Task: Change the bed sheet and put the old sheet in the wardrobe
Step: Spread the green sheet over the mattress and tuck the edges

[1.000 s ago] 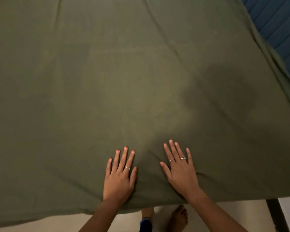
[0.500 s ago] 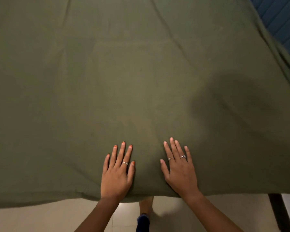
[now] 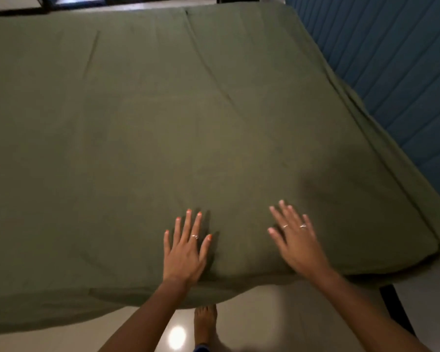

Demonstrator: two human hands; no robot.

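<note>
Green sheet spread over the whole bed, near edge hanging off the side. Looks thin, soft, light; creases easily, so best taken at edge/corners, not mid-panel. Left hand & right hand both flat on it near the edge, fingers straight, gripping nothing. Glossy tile floor below, blue wall on right.

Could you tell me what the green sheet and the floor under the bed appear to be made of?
The green sheet looks like a matte woven fabric, perhaps cotton: soft creases, no shine. The floor seems a glossy hard tile or polished stone, since it mirrors a bright lamp spot.
</note>
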